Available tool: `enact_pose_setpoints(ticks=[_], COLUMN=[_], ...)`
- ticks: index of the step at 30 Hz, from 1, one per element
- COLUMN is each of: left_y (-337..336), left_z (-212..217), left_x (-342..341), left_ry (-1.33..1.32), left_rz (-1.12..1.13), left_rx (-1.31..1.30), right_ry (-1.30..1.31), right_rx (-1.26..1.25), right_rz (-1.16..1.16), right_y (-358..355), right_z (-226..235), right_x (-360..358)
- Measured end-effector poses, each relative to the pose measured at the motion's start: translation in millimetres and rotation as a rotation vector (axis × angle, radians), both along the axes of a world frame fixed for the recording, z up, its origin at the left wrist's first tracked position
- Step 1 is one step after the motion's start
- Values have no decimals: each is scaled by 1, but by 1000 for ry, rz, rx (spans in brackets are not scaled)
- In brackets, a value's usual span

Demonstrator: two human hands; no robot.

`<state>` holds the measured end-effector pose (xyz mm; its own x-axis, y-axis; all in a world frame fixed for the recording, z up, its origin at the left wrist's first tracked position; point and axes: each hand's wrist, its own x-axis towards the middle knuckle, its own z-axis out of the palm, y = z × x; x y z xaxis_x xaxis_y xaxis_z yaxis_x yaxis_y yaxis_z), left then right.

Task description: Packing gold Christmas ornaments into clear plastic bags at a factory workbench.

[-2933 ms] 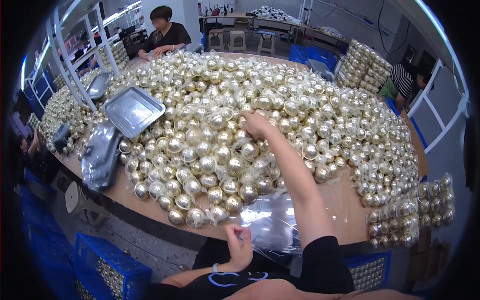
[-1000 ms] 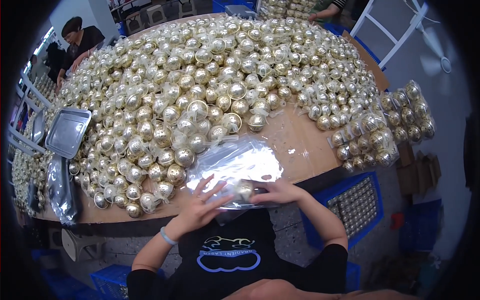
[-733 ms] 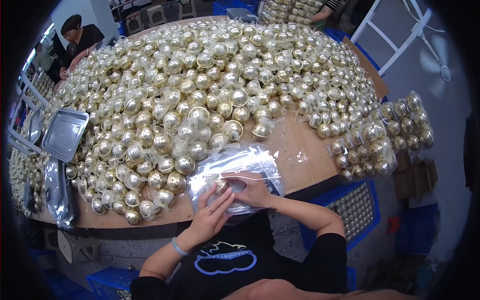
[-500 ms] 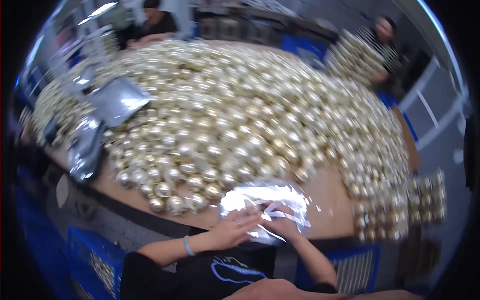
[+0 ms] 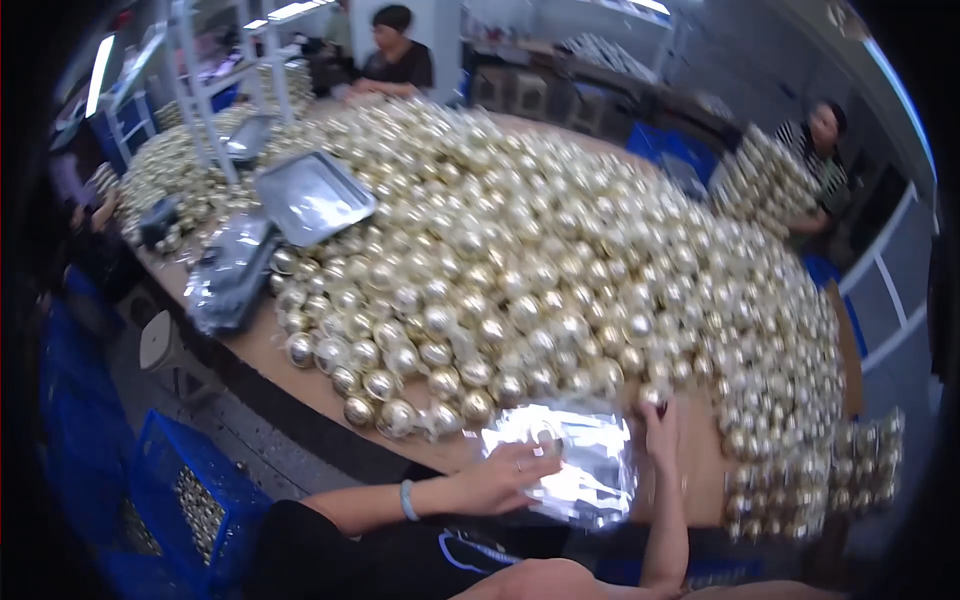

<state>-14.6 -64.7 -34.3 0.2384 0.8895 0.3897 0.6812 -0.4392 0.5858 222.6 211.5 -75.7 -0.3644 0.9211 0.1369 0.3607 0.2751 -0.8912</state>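
A shiny clear plastic package (image 5: 590, 475), a bag or a thin tray, lies flat at the table's near edge. My left hand (image 5: 505, 475), a ring on one finger, rests on its left part with the fingers stretched out. Beyond the package's right side, my right hand (image 5: 660, 435) reaches to the front of the pile, its fingers closed about a shiny pale-gold ball (image 5: 653, 394). The large pile of gold balls (image 5: 520, 260) covers most of the table. Whatever the package holds is hard to make out through the glare.
Clear packs of gold balls (image 5: 775, 500) are stacked at the right. A grey metal tray (image 5: 315, 198) and plastic-wrapped bundle (image 5: 232, 275) lie at the left. Blue crates (image 5: 185, 500) and a stool (image 5: 170, 345) stand below. Co-workers (image 5: 398, 60) are across the table; one (image 5: 820, 165) is beside stacked packs.
My right hand has left the package and moved forward right to a ball at the pile's edge. My left hand stays on the package. The whole view has shifted.
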Motion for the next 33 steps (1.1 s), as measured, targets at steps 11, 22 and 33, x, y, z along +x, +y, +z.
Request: enact_pose_setpoints(ticks=[11,22,33], left_y=[18,3,3], left_z=[13,4,12], left_x=[-24,-10,-8], left_ry=[-101,-40,102], left_rz=[-10,61,100], left_rx=[0,27,51], right_ry=[73,-180,-206], right_rx=[-444,-307,-545], right_rz=[361,889,948], right_y=[-141,-113,6], right_z=[70,70,92], right_x=[51,-18,32])
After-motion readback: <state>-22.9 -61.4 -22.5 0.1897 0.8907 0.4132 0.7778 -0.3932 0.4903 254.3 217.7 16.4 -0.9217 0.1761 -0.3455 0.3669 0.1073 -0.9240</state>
